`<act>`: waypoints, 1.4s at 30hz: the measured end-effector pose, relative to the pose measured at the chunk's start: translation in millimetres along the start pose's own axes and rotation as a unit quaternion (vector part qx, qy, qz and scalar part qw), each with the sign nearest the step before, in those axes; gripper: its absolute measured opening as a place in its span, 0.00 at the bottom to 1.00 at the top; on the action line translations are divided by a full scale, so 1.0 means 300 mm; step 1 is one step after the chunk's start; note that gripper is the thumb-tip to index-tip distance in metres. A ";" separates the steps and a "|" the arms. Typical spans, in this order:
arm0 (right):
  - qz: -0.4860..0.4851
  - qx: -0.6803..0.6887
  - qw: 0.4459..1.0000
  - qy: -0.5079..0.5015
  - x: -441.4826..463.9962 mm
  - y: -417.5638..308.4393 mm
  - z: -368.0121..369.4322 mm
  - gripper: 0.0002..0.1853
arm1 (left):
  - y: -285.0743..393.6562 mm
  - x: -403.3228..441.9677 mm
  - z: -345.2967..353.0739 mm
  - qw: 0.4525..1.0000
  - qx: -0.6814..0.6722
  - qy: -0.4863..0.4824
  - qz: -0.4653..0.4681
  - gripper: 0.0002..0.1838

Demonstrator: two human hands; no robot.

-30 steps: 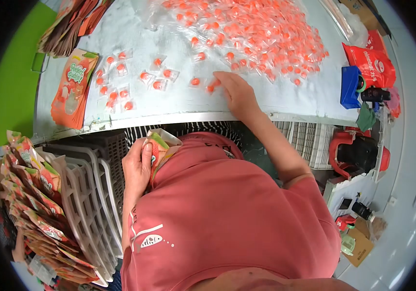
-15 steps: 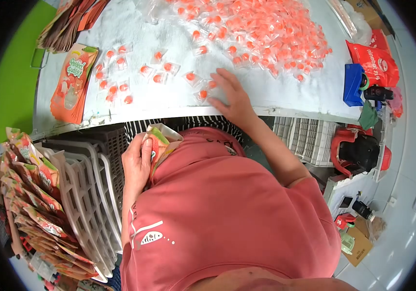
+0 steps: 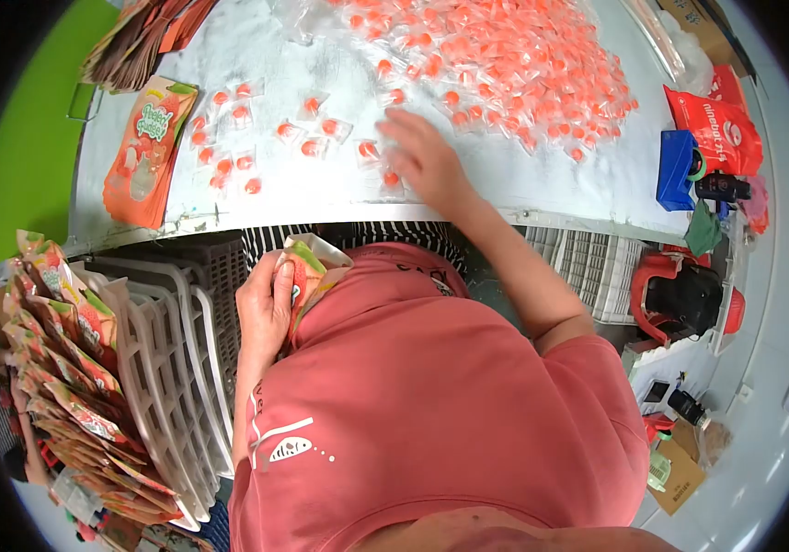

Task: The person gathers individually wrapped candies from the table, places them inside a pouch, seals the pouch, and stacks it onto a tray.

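Note:
My left hand (image 3: 264, 296) is closed around an open printed pouch (image 3: 310, 265), held upright against my shirt with its mouth facing up. Over the white table (image 3: 303, 193), my right hand (image 3: 427, 164) reaches out with fingers apart. Beside its fingertips lie single clear-wrapped orange candies (image 3: 368, 149), and another wrapped candy (image 3: 392, 178) sits just below the thumb. Whether the fingers touch one is hidden. More single candies are scattered to the left, and a large heap of them (image 3: 532, 74) spreads behind the hand.
A stack of flat pouches (image 3: 146, 156) lies on the table's left, with bundled pouches (image 3: 142, 41) behind. Filled pouches (image 3: 77, 368) stand by grey plastic crates (image 3: 169, 368) at my left. A red bag (image 3: 714, 129) and a blue box (image 3: 677, 170) are at the right edge.
My right hand has shifted left and slightly away from me over the loose candies, covering one that showed before. My left hand keeps the pouch in place. The view has shifted slightly.

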State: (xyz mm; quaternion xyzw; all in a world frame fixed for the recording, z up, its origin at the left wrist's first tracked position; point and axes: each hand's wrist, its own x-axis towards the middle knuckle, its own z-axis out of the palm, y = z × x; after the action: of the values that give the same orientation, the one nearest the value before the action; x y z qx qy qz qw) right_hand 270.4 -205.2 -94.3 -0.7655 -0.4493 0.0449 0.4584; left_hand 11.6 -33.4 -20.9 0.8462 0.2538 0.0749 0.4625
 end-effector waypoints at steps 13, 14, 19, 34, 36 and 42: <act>0.040 -0.119 0.992 0.034 0.250 0.097 -0.043 0.21 | -0.010 -0.002 0.002 1.000 0.009 0.008 0.012 0.10; -0.043 -0.172 0.984 0.019 0.263 0.097 -0.027 0.22 | -0.011 -0.002 0.004 1.000 0.009 0.008 0.016 0.10; -0.189 -0.381 0.905 -0.025 0.320 0.120 -0.006 0.23 | 0.001 -0.002 0.006 1.000 0.016 -0.001 0.006 0.10; 0.070 0.044 0.997 -0.009 -0.036 -0.013 -0.071 0.18 | -0.008 0.008 0.007 1.000 0.001 -0.003 0.014 0.10; 0.048 0.066 0.996 0.037 -0.043 -0.004 -0.071 0.17 | -0.008 0.005 0.006 1.000 0.006 -0.007 0.009 0.10; 0.037 0.104 0.993 0.044 -0.041 0.015 -0.066 0.17 | -0.001 -0.001 0.005 1.000 0.012 -0.004 -0.011 0.13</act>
State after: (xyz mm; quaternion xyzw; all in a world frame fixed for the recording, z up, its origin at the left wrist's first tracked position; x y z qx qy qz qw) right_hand 275.6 -228.0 -90.4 -0.7311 -0.3933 0.0742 0.5526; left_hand 11.6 -34.6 -22.0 0.8490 0.2626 0.0636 0.4542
